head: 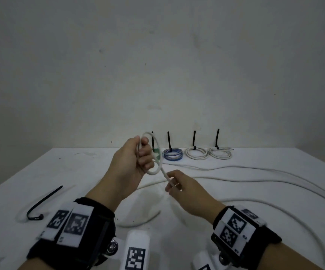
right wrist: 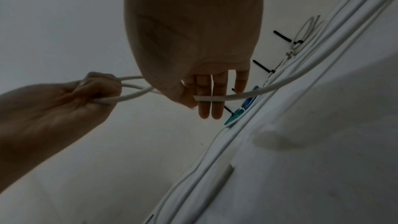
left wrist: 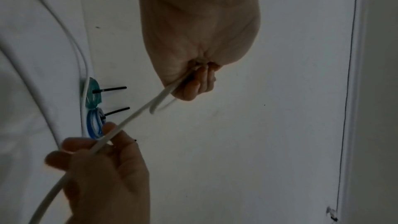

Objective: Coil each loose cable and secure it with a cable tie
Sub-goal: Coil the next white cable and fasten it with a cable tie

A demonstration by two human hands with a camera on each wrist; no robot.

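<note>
Beyond the raised white cable (head: 157, 164), four tied coils (head: 196, 152).

We can't read any words or brand names. Only markings: black-and-white square fiducial tags on the left wrist band (head: 68, 224), the right wrist band (head: 235, 228) and a white mount (head: 136, 254) at bottom centre. Small digits beside the right band's tags, possibly "82", too blurred to confirm.
</note>
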